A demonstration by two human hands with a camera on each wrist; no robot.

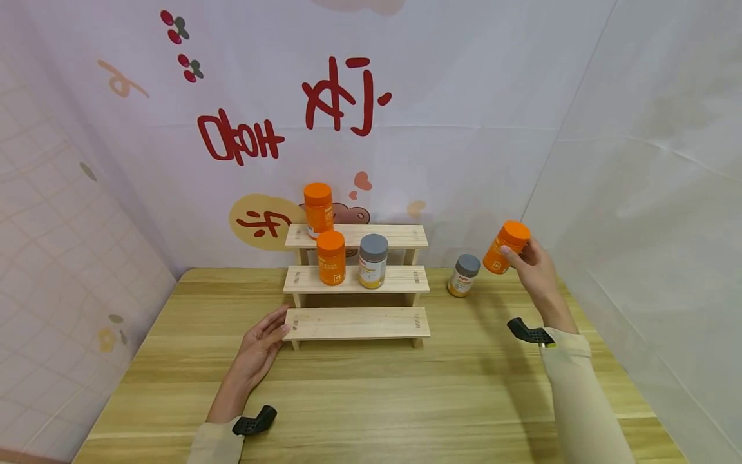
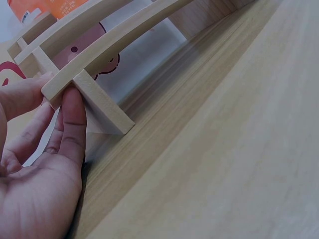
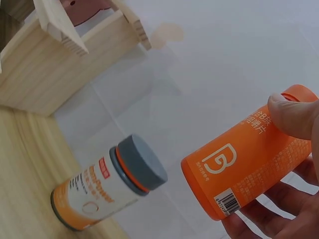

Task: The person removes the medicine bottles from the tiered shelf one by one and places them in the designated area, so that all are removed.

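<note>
My right hand holds an orange bottle in the air at the right, thumb on one side and fingers on the other. In the right wrist view the orange bottle is tilted, its barcode end lowest. Just left of it, a grey-capped bottle stands on the table. My left hand pinches the left end of the lowest step of a three-step wooden rack. In the left wrist view, the thumb lies above the step's board and a finger beneath it.
On the rack's top step stands an orange bottle. The middle step carries another orange bottle and a grey-capped bottle side by side. Behind the wooden table hangs a white printed cloth, with more cloth at both sides.
</note>
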